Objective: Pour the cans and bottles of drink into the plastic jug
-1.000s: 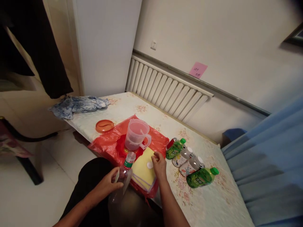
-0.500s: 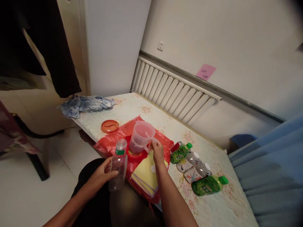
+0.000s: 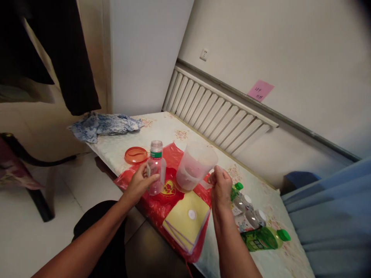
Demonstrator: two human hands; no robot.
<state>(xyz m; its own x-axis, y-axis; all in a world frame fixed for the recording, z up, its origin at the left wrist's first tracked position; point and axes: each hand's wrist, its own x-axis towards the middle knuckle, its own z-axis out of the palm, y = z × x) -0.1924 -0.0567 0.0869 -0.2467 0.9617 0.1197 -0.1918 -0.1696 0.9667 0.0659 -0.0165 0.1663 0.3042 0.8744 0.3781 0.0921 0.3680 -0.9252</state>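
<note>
My left hand point(image 3: 142, 181) is wrapped round a clear plastic bottle point(image 3: 157, 170) with a green neck label and no cap, held upright over the red plastic bag point(image 3: 174, 150). In my right hand point(image 3: 222, 183) is the handle of a translucent measuring jug point(image 3: 194, 166), raised and tilted a little to the right of the bottle. A little liquid seems to lie low in the jug. Below the jug, a folded yellow cloth point(image 3: 185, 220) with a white round spot rests on the bag. An orange-red round lid point(image 3: 136, 155) sits left of the bottle.
Several drink bottles, among them a green one point(image 3: 261, 238), lie right of my right forearm on the flowered bed cover point(image 3: 156, 122). Crumpled blue-white fabric point(image 3: 113, 127) lies at the far left corner. A radiator point(image 3: 214, 112) runs behind; a blue curtain point(image 3: 336, 216) hangs at right.
The jug has come up off the bag and moved right in my right hand. My left hand has raised the bottle from beside my lap to over the bag.
</note>
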